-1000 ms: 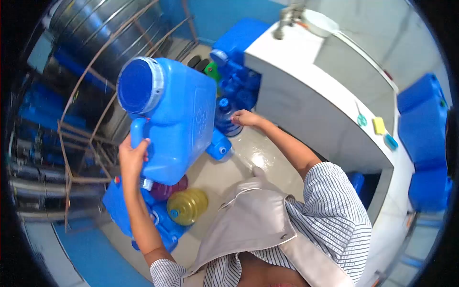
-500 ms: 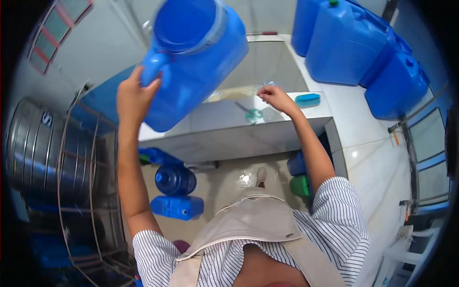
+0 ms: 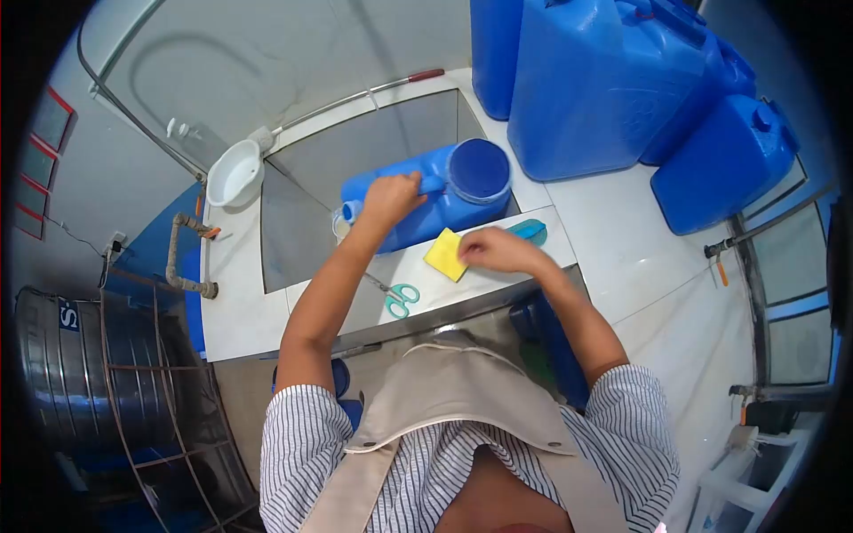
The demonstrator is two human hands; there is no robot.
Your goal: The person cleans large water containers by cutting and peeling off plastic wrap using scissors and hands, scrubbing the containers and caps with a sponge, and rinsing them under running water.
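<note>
My left hand [image 3: 394,197] is wrapped around the handle of a large blue water jug [image 3: 409,226]. The jug lies tilted over the sink basin, its wide dark blue lid toward the right. My right hand [image 3: 498,250] is closed at the right edge of a flat yellow sponge [image 3: 445,256], just above the front ledge; its fingertips are slightly blurred. Left of the sponge, teal-handled scissors [image 3: 402,300] rest on the ledge, their blades partly hidden by my left arm. A teal brush [image 3: 530,232] lies just behind my right hand.
Several blue jerrycans [image 3: 595,98] stand on the right counter [image 3: 613,240]. A white basin [image 3: 235,173] sits at the sink's back left corner, beside a long-handled brush [image 3: 391,86] along the back edge. A pipe [image 3: 173,253] rises at left, near a metal tank [image 3: 80,382].
My left hand has lowered the jug from up in the air into the sink area and turned it, lid to the right. The yellow sponge now shows at my right hand. The view has shifted.
</note>
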